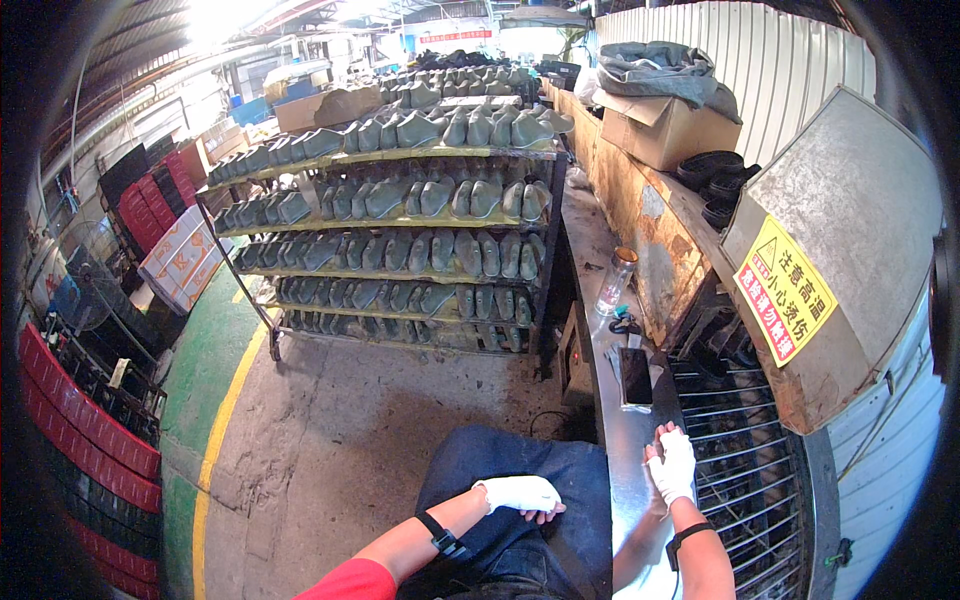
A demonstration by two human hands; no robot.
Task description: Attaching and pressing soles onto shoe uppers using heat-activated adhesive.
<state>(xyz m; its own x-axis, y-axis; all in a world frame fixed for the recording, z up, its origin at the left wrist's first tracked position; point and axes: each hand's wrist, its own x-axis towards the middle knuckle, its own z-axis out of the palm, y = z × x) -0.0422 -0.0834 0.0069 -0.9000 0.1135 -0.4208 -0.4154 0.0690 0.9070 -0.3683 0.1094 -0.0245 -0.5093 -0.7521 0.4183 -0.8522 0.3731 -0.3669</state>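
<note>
My left hand (pixel 525 496), in a white fingerless glove, rests on my dark blue trousers (pixel 460 460). Its fingers are curled in and no object shows in them. My right hand (pixel 672 462), gloved the same way, lies on the shiny metal ledge (pixel 622 450) beside the roller conveyor (pixel 745 450). Its fingers are loosely bent and apart, with nothing held. Just beyond it on the ledge is a dark-screened phone (pixel 635 377). Farther up stand a clear bottle with a brownish lid (pixel 612 285) and a small dark item (pixel 625 324).
A wheeled rack (pixel 400 235) holds rows of grey-green shoe lasts ahead. Right of the conveyor rises a metal hood (pixel 850 220) with a yellow-and-red warning sign (pixel 787 290). A cardboard box (pixel 665 130) and black shoes (pixel 715 180) sit on the wooden-sided machine. Red crates (pixel 85 400) are stacked left.
</note>
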